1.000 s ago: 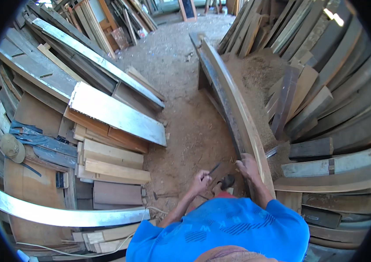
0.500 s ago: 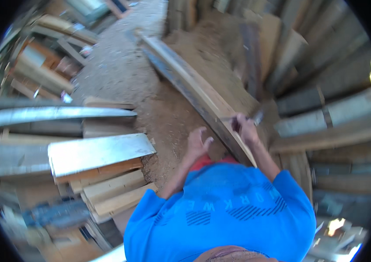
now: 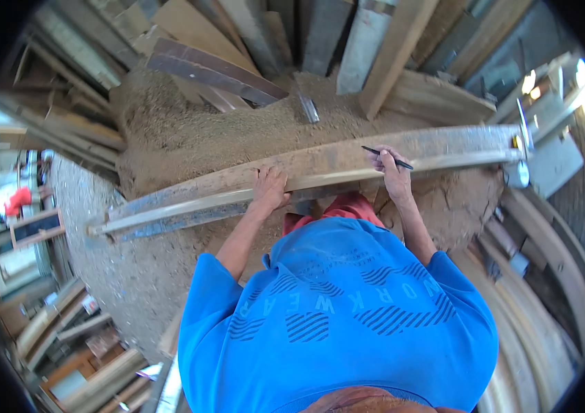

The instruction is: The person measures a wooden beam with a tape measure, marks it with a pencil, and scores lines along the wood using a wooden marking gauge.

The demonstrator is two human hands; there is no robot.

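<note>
Two bare hands rest on one long wooden plank (image 3: 320,172) that runs across the view from lower left to upper right, its edge bowed by the lens. Left hand (image 3: 268,189): palm down on the near edge of the plank, fingers close together and curled over the top face, pressing flat rather than gripping anything loose. Right hand (image 3: 392,172): further along the same plank, fingers pinched together on a dark pencil (image 3: 387,157); the pencil lies nearly level, one end jutting past the fingertips toward the right, the other reaching left over the plank's top face. Whether its tip touches the wood cannot be told.

Beyond the fingertips of both hands: a mound of sawdust (image 3: 210,131), with a dark board (image 3: 213,69) half sunk in it and a short metal piece (image 3: 307,108) sticking out. Further beyond, leaning boards (image 3: 368,41) stand side by side. Far to the right of the right-hand fingers, at the plank's end, a small yellow thing sits on the wood, too small to name. Below the wrists: blue shirt (image 3: 334,316) and a strip of red cloth (image 3: 347,206) just under the plank. Left of the left hand, stacked timber (image 3: 79,358) on a gritty floor.
</note>
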